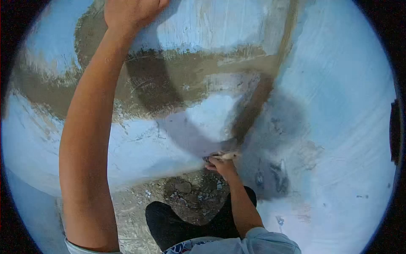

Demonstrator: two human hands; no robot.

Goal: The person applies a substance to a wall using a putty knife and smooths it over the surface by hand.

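My left arm reaches up the pale blue wall (194, 29). My left hand (133, 12) is near the wall at the top edge, its fingers cut off by the frame, so what it touches or holds is hidden. Low down, my right hand (224, 167) is closed around a small pale tan piece (229, 155), too small to name, at the bottom of the brown vertical seam (253, 112). A broad brown-grey patch (169, 80) with rough edges runs across the wall between my hands.
Rubble and pale chips lie on the rough ground (184, 188) below the wall. My dark-clad knees (160, 216) are close to it. To the right, another pale blue wall surface (338, 139) bears grey smudges. Arm shadows fall across the wall.
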